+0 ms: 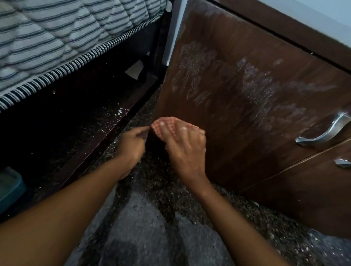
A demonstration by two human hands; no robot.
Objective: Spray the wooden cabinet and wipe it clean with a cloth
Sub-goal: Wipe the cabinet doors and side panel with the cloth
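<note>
A dark wooden cabinet point(240, 92) fills the right side, its door front streaked with whitish spray foam. A red-and-white checked cloth point(166, 127) is held low in front of the door's bottom left corner. My right hand point(187, 150) grips the cloth from below, fingers curled over it. My left hand point(133, 144) pinches the cloth's left edge. No spray bottle is in view.
Two curved metal handles point(324, 131) point(350, 162) sit on the cabinet fronts at the right. A bed with a striped mattress point(51, 37) and a dark frame point(67, 123) stands at the left. A teal box point(4, 188) lies under it. Speckled dark floor point(147, 227) runs between.
</note>
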